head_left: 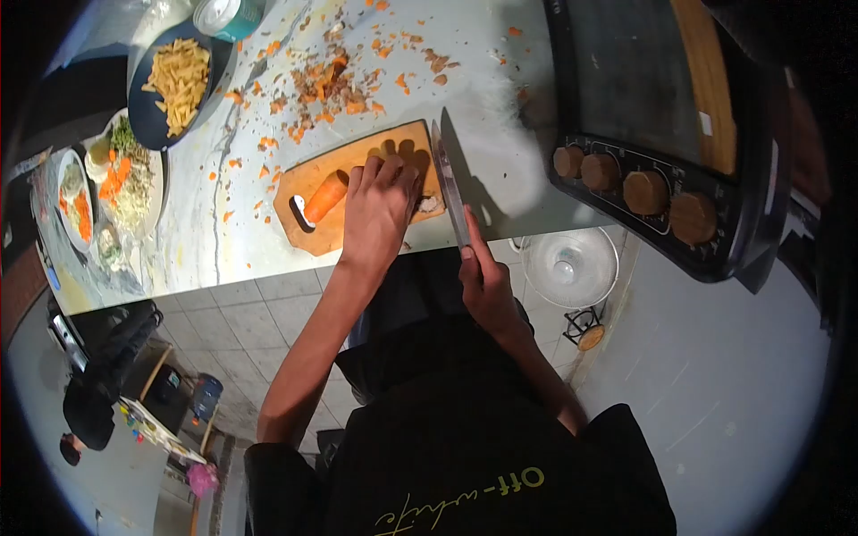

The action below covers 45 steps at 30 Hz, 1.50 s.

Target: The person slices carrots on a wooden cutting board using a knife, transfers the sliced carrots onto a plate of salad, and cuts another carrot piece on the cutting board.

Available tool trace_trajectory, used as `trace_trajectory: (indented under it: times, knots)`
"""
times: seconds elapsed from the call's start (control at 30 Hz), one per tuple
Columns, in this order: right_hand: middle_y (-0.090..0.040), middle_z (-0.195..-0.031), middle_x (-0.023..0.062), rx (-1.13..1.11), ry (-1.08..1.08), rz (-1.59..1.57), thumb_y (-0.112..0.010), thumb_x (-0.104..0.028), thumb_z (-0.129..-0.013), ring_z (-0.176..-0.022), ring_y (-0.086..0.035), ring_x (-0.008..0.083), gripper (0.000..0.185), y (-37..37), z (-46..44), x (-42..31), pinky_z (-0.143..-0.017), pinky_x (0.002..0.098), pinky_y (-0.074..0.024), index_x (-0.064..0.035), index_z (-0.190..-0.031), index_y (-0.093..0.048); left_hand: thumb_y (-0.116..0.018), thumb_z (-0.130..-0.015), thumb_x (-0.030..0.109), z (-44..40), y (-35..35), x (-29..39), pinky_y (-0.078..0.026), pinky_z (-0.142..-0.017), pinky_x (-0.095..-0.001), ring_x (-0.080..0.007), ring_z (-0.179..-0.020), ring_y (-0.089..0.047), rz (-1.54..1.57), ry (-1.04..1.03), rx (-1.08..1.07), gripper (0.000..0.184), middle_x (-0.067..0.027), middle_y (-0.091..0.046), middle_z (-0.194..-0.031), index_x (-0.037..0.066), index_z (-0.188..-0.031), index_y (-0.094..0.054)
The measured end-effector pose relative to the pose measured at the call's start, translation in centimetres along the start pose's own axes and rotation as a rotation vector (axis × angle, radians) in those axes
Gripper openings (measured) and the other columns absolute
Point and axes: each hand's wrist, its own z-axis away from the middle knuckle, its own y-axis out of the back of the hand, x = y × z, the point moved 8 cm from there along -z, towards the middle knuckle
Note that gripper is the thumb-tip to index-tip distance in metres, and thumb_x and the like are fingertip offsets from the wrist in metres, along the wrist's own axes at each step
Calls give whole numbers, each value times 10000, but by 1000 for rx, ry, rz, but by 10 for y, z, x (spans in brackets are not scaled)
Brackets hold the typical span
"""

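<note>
A wooden cutting board [295, 179] lies at the front edge of the counter. My left hand [380, 201] is over it, palm down with fingers curled. An orange carrot [327, 197] lies against the thumb side of this hand; what is under the fingers is hidden. My right hand [485, 284] grips the handle of a long kitchen knife [450, 183]. Its blade points away from me along the board's right edge. A small pale scrap [429, 204] rests on the board near the blade.
Peelings [335, 80] are scattered behind the board. A dark plate of cut yellow strips [179, 80], a plate of chopped vegetables [134, 183] and a tin [223, 16] stand left. An oven with wooden knobs [643, 192] is right; a colander [570, 268] sits below. Another person [89, 411] is far left.
</note>
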Motion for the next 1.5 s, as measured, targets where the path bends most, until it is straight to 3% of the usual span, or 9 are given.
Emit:
trace_trajectory:
  times: [0.2,0.3,0.37,0.43,0.73,0.83,1.0,1.37,1.5]
  knots:
    - [-580,-1401,314,128,95,120,-398,-178,-1107,-631,-573,256,527,-8,9,4,-656,377,-501,-43,-1614,-354,-741,-913,196,-1,-9,-9,-486,-881,-440,-314,-970,-606,-50,-78,104,188,-87,-664,-999,45,-1025,-728]
    - [-576,-694,138,196,8,157,-386,-178,-1105,-543,-462,145,538,-5,18,-24,-540,333,-422,-107,-1636,-350,-726,-931,229,9,19,-14,-490,-905,-445,-313,-1005,-605,-3,-157,121,235,-93,-660,-1053,59,-1093,-715]
    - [-368,-597,44,229,-42,99,-382,-170,-1104,-528,-425,110,546,-9,20,-36,-526,311,-385,-142,-1647,-339,-718,-939,242,22,33,-22,-489,-929,-441,-310,-1032,-606,45,-205,82,270,-92,-657,-1089,70,-1147,-708]
    - [-417,-596,56,223,-35,81,-386,-167,-1103,-527,-427,110,550,-15,19,-36,-529,322,-390,-153,-1650,-334,-699,-956,257,38,32,-26,-476,-996,-425,-298,-1090,-607,-6,-336,65,340,-91,-647,-1177,84,-1248,-682]
    - [-686,-895,155,305,-59,151,-403,-214,-1116,-633,-513,164,537,-26,26,-39,-610,352,-440,-153,-1645,-335,-648,-924,124,31,-1,-25,-466,-1012,-428,-342,-1153,-577,-84,-319,61,421,-192,-602,-1268,37,-1336,-618]
    - [-481,-675,34,364,-25,114,-388,-208,-1118,-549,-406,92,536,-19,16,-53,-543,282,-368,-195,-1652,-343,-631,-924,108,38,4,-12,-479,-996,-454,-356,-1128,-576,-126,-316,49,436,-205,-583,-1289,4,-1346,-593]
    - [-483,-672,10,412,4,30,-400,-173,-1123,-555,-397,76,533,-9,13,-59,-535,266,-352,-164,-1652,-338,-654,-927,120,31,1,-15,-507,-965,-452,-340,-1129,-572,-88,-342,42,432,-191,-583,-1254,-13,-1331,-579]
    - [-688,-1328,168,238,238,16,-426,-103,-1091,-624,-502,128,546,-11,-4,-41,-622,322,-482,-133,-1633,-364,-703,-940,110,36,-2,-47,-514,-959,-514,-450,-1135,-612,425,-116,178,354,-253,-632,-1198,-6,-1264,-623]
    - [-560,-1501,226,240,244,115,-434,-31,-1072,-1215,-677,334,521,3,-5,-50,-991,382,-505,-101,-1589,-434,-741,-904,79,35,18,-36,-523,-951,-493,-445,-1122,-622,303,-12,213,344,-255,-639,-1202,25,-1235,-667]
